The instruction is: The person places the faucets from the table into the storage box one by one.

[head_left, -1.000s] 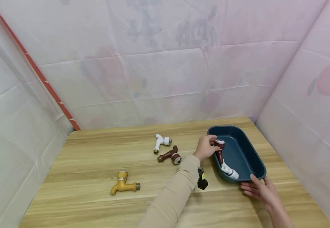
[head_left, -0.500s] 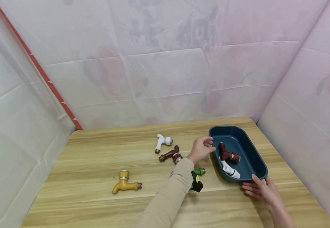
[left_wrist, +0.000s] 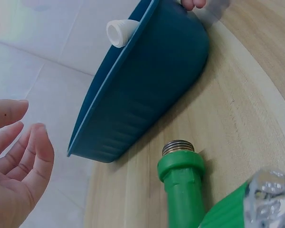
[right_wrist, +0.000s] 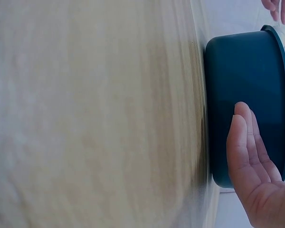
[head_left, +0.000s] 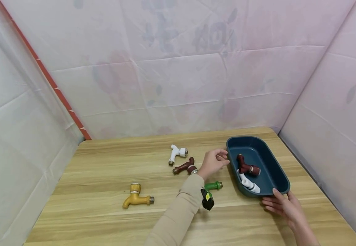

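Note:
My left hand (head_left: pixel 212 164) hovers just left of the dark blue basin (head_left: pixel 265 152), its fingers loosely bent and holding nothing. My right hand (head_left: pixel 287 209) holds the basin's near end, thumb over the rim and fingers flat along the outer wall (right_wrist: pixel 249 71). Inside the basin lie a brown tap (head_left: pixel 248 166) and white tap parts (head_left: pixel 249 183). Below my left wrist lies a green tap (head_left: pixel 214 185), partly hidden by the wrist; its threaded end shows in the left wrist view. Left of that hand are a second brown tap (head_left: pixel 184 166) and a white tap (head_left: pixel 177 153).
A yellow tap (head_left: pixel 136 196) lies on the left part of the wooden table (head_left: pixel 88 184). Pale printed sheets (head_left: pixel 178 85) stand behind the table and at both sides. A black device (head_left: pixel 207 200) is strapped to the left wrist.
My left hand has let go of the brown tap, which now lies in the basin, and has drawn back left past the rim. More of the green tap shows. The right hand stays on the basin.

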`<state>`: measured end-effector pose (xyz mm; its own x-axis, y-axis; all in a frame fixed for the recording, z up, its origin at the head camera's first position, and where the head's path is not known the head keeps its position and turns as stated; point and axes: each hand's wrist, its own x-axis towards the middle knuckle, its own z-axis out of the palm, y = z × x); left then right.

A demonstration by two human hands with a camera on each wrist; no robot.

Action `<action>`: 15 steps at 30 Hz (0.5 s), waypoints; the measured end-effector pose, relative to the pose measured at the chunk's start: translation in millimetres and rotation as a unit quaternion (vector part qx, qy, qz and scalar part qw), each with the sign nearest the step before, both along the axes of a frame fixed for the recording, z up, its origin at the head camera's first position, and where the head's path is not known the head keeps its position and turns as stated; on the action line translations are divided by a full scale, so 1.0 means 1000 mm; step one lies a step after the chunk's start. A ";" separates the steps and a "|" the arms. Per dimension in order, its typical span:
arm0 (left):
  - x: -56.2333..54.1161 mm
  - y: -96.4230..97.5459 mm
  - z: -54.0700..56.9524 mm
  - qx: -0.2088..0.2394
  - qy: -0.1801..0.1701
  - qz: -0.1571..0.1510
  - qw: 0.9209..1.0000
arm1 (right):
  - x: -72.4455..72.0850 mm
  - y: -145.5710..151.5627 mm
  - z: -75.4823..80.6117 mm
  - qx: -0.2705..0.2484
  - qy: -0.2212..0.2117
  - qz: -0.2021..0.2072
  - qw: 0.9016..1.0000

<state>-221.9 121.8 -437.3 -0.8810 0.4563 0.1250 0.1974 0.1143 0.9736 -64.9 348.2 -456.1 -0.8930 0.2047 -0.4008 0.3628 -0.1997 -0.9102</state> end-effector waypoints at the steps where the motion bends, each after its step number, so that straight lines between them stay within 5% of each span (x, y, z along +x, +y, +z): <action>1: 0.001 -0.001 0.001 0.003 -0.001 0.000 1.000 | 0.000 -0.001 0.001 -0.002 0.000 -0.002 1.000; 8: 0.004 -0.008 0.006 -0.004 0.012 -0.012 1.000 | 0.000 0.000 0.000 -0.003 0.003 0.001 1.000; 15: 0.006 -0.016 0.014 -0.039 0.063 -0.019 0.997 | 0.000 0.002 -0.002 -0.002 -0.003 -0.001 1.000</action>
<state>-215.9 105.5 -423.2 -0.8424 0.5017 0.1967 0.3233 0.1784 0.9293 -65.3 350.1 -458.6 -0.8903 0.2050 -0.4066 0.3676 -0.2036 -0.9074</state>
